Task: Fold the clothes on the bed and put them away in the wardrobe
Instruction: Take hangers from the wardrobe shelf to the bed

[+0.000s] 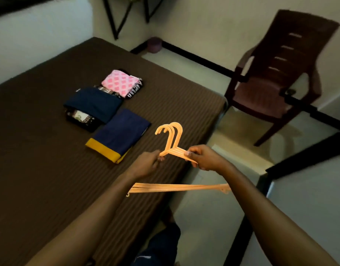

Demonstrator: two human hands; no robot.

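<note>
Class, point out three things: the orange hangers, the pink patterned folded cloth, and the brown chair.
orange hangers (172,137), head view, on the hook necks.
pink patterned folded cloth (120,82), head view, middle of its top face.
brown chair (259,96), head view, on the seat.

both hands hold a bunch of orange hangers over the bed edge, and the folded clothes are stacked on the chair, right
Not quite. The head view shows the folded clothes lying on the bed, not on the chair. The rest holds: the left hand and right hand both grip the orange hangers over the bed edge.
</note>
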